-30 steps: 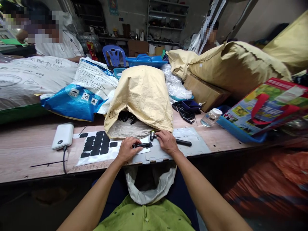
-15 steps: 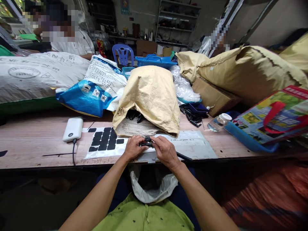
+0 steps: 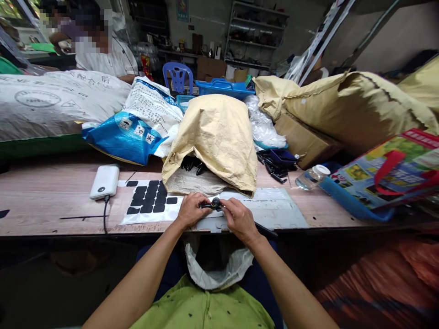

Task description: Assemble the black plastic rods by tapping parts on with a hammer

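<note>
My left hand (image 3: 193,210) is closed on a small black part with a round head (image 3: 215,203) above the table's front edge. My right hand (image 3: 236,217) pinches at the right side of this part; a dark handle (image 3: 265,230) sticks out behind that hand to the right. Beneath both hands lies a grey-white board (image 3: 281,210). To the left is a white sheet with black stickers (image 3: 147,196). Just beyond the hands, a tan sack (image 3: 216,132) lies with its mouth open toward me, black pieces (image 3: 192,165) showing inside.
A white power bank (image 3: 104,182) with a cable lies left. Blue-white (image 3: 147,114) and white sacks stand behind it. Right are black parts (image 3: 276,169), a clear jar (image 3: 312,177), a blue tray (image 3: 356,201) with a colourful box. A person in white (image 3: 103,59) sits back left.
The round head of the black part has shifted slightly right and down between my hands. The dark handle by my right hand has tilted and moved slightly down. The camera view has shifted slightly.
</note>
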The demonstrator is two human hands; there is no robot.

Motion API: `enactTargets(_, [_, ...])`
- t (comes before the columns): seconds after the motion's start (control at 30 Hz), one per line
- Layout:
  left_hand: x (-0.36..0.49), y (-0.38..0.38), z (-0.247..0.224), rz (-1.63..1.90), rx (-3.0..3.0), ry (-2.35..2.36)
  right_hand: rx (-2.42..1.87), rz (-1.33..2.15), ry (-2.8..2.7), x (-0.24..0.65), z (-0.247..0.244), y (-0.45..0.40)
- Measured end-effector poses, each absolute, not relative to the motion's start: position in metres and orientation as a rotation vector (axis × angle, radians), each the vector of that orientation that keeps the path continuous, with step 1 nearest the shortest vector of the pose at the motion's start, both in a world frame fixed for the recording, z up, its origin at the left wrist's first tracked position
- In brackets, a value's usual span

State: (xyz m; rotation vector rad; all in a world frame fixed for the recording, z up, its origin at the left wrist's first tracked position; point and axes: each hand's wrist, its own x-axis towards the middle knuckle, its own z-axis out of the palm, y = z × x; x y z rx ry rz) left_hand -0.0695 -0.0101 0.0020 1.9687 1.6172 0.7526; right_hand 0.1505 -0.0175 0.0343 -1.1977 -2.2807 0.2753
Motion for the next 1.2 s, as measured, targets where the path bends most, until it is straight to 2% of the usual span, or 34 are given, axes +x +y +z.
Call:
enactTargets(0.23, [-0.068,-0.011,0.005,0.739,1.974,1.633,-1.229,0.222,-2.208,0.171,0.042,0.013])
enactTargets(0.53, [-0.068,-0.012,0.007,0.700,2.001,1.639,-1.205,0.078,-2.343,0.180,0.002,0.036])
enactTargets(0.7, [-0.070,-0.012,0.010,0.692,2.027,1.614,-1.270,0.056,-2.350,0.179,-0.002,0.034])
enactTargets(0.87, [-0.053,-0.055,0.032,0.747,1.955,1.312,-1.311,0.064,-2.368,0.178,0.002,0.033])
enactTargets(0.97, [-0.033,-0.094,0.028,0.461,1.927,1.122,-1.324,0.057,-2.372,0.178,0.003,0.032])
enactTargets(1.1, [-0.011,-0.117,-0.007,-0.114,2.005,1.406,-1.327,0.056,-2.365,0.178,0.002,0.032])
enactTargets(1.2, [-0.002,-0.116,-0.033,-0.366,2.021,1.528,-1.324,0.053,-2.360,0.178,0.002,0.032])
